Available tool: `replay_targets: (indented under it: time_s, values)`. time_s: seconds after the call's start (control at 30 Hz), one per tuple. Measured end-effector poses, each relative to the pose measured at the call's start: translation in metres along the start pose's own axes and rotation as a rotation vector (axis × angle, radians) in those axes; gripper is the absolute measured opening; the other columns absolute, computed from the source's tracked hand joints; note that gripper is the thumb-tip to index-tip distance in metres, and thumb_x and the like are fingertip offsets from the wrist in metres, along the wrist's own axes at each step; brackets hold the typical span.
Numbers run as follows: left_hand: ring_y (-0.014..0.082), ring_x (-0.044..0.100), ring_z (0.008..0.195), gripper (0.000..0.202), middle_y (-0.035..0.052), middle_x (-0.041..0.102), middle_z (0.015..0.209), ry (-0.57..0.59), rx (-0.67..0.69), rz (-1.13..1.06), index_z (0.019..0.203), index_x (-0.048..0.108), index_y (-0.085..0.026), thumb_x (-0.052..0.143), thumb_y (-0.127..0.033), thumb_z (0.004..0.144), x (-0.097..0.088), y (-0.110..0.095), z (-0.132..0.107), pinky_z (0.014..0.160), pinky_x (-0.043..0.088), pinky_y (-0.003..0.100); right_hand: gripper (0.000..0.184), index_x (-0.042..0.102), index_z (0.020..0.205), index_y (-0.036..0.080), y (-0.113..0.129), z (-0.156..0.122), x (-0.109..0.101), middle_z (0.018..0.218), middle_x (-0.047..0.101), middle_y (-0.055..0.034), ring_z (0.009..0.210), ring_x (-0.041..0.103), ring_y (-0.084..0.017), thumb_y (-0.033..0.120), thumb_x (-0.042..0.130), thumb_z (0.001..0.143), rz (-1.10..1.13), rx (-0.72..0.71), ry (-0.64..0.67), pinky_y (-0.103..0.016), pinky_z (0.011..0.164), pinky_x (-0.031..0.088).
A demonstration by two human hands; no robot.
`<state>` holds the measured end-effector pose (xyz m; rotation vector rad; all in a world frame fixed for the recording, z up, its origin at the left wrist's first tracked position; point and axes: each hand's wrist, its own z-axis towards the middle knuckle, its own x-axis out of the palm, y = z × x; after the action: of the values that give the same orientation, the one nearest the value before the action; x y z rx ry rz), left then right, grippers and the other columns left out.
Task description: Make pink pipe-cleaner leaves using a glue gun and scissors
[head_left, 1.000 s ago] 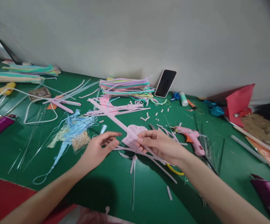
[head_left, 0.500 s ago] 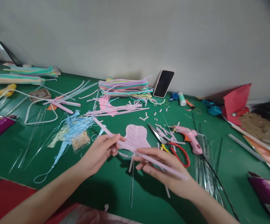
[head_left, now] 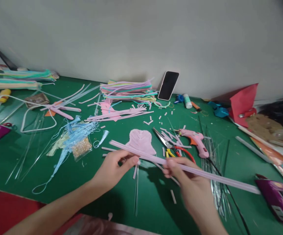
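Note:
A bundle of long pale-pink pipe cleaners (head_left: pixel 212 177) slants across the front of me, above the table. My right hand (head_left: pixel 187 179) pinches it near its middle between thumb and fingers. Closed around its left part is my left hand (head_left: pixel 119 166), thumb and fingers together, with a short end sticking out beyond. Just behind the hands, a pink fuzzy shape (head_left: pixel 141 140) with a scalloped edge lies flat, partly covered by the bundle. Red-handled scissors (head_left: pixel 164 141) and a pink glue gun (head_left: pixel 195 140) lie to its right, among short cut pink pieces.
On the green table (head_left: pixel 87 199) lie blue tassels (head_left: pixel 82 129), a bag of gold beads (head_left: pixel 82 148) and clear thin rods (head_left: pixel 216 189). Pipe-cleaner bundles (head_left: pixel 126 89) and a phone (head_left: pixel 168 85) are by the wall. A purple power strip (head_left: pixel 278 199) sits at right.
The pipe cleaners have shifted right and now reach well past my right hand. My right hand has turned from loosely spread fingers to a pinch. The view has shifted slightly.

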<state>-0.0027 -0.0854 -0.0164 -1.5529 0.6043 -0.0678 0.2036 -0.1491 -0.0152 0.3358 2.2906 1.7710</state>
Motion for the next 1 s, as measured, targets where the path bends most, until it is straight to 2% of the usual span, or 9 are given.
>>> replay_targets:
  time_s: [0.07,0.13,0.23,0.37,0.5,0.7,0.83,1.0]
  values:
    - [0.0149,0.057,0.07,0.023,0.0016,0.067,0.078,-0.022,0.116,0.281,0.088,0.071,-0.02,0.054,-0.035,0.089,-0.012,0.007,-0.002,0.064,0.042,0.026,0.024,0.072,0.076,0.023,0.002,0.0,-0.039,0.069,0.068,-0.0041,0.064,0.063,-0.018,0.046,0.074,0.069,-0.183,-0.01,-0.102,-0.027,0.064,0.056]
    - [0.0165,0.058,0.079,0.022,0.0022,0.067,0.083,-0.019,0.219,0.465,0.09,0.07,-0.02,0.052,-0.031,0.091,-0.02,0.014,-0.004,0.071,0.043,0.028,0.03,0.072,0.074,0.019,0.003,-0.001,-0.07,0.068,0.069,-0.005,0.06,0.063,-0.017,0.048,0.075,0.066,-0.278,0.028,-0.126,-0.025,0.059,0.056]
    - [0.0187,0.057,0.088,0.022,0.0045,0.066,0.091,0.026,0.328,0.64,0.094,0.07,-0.019,0.049,-0.028,0.093,-0.022,0.022,-0.002,0.076,0.044,0.031,0.036,0.072,0.072,0.018,0.003,-0.003,-0.09,0.067,0.069,-0.006,0.059,0.064,-0.018,0.052,0.076,0.061,-0.338,0.069,-0.139,-0.024,0.056,0.057]
    - [0.02,0.055,0.085,0.026,0.0064,0.064,0.09,0.08,0.403,0.844,0.097,0.07,-0.018,0.045,-0.026,0.095,-0.015,0.025,0.004,0.074,0.045,0.034,0.041,0.072,0.074,0.018,0.004,-0.003,-0.087,0.071,0.071,-0.0073,0.061,0.067,-0.02,0.056,0.075,0.06,-0.382,0.087,-0.2,-0.026,0.059,0.059]
    - [0.0216,0.055,0.084,0.028,0.009,0.063,0.09,0.106,0.385,0.942,0.096,0.067,-0.014,0.044,-0.03,0.095,-0.008,0.026,0.006,0.074,0.045,0.036,0.044,0.072,0.079,0.019,0.004,-0.001,-0.081,0.076,0.073,-0.0088,0.067,0.069,-0.022,0.06,0.071,0.063,-0.45,0.087,-0.214,-0.027,0.064,0.059]
    - [0.0221,0.054,0.084,0.022,0.0088,0.062,0.094,0.14,0.382,0.98,0.094,0.061,-0.015,0.045,-0.029,0.095,-0.005,0.027,0.003,0.075,0.044,0.037,0.048,0.071,0.085,0.018,-0.004,0.002,-0.07,0.083,0.075,-0.0108,0.072,0.07,-0.025,0.062,0.069,0.065,-0.454,0.13,-0.142,-0.032,0.07,0.058]
    - [0.0223,0.054,0.084,0.023,0.0089,0.062,0.094,0.171,0.363,0.954,0.092,0.061,-0.014,0.044,-0.03,0.095,-0.007,0.024,0.005,0.075,0.044,0.036,0.043,0.072,0.083,0.019,-0.007,0.006,-0.059,0.077,0.074,-0.0088,0.069,0.07,-0.023,0.06,0.067,0.069,-0.467,0.119,-0.09,-0.032,0.07,0.056]
    - [0.0203,0.057,0.083,0.029,0.0077,0.062,0.09,0.173,0.382,0.93,0.103,0.065,-0.018,0.039,-0.029,0.097,-0.01,0.022,0.011,0.075,0.044,0.032,0.037,0.072,0.078,0.018,-0.007,0.016,-0.046,0.068,0.072,-0.0072,0.063,0.067,-0.021,0.054,0.07,0.069,-0.422,0.07,-0.046,-0.032,0.064,0.055]
